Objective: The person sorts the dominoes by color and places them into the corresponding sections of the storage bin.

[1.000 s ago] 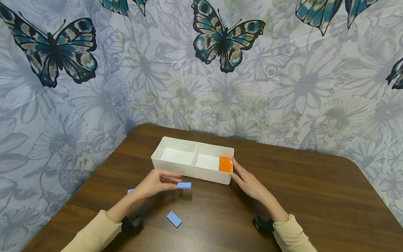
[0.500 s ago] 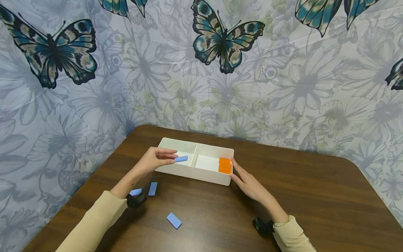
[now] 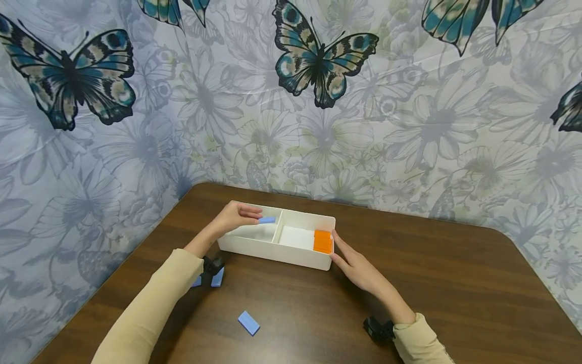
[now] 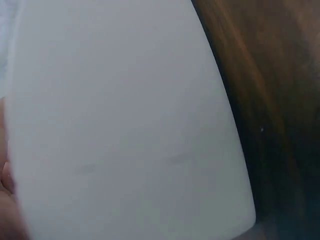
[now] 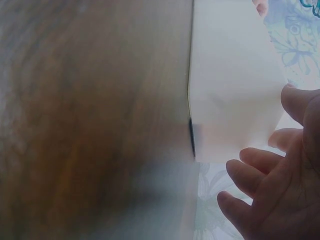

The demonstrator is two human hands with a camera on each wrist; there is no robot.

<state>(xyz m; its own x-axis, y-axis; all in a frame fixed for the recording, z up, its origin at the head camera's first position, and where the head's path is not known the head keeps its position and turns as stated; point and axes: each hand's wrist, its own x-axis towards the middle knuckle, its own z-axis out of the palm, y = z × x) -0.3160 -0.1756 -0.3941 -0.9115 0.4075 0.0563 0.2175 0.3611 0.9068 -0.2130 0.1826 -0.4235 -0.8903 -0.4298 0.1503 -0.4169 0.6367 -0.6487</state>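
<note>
Over the left compartment of a white two-compartment box (image 3: 273, 254), my left hand (image 3: 233, 217) pinches a small blue rectangular block (image 3: 267, 220) by one end. My right hand (image 3: 359, 267) rests against the box's right end, its fingers extended. In the right wrist view the box wall (image 5: 235, 75) stands beside the fingers of that right hand (image 5: 280, 175). Orange blocks (image 3: 323, 241) sit against the right end of the right compartment. The left wrist view is mostly filled by the box's outer wall (image 4: 125, 110); the blue block is hidden there.
One blue block (image 3: 249, 323) lies on the brown table (image 3: 432, 283) in front of the box. Two more, a nearer-to-box block (image 3: 217, 277) and a partly covered block (image 3: 196, 281), lie by the left wrist. A butterfly-patterned wall covering (image 3: 327, 136) hangs behind.
My left hand has carried the blue block up from in front of the box, over its front wall and into the space above the left compartment. The right hand has stayed at the box's end.
</note>
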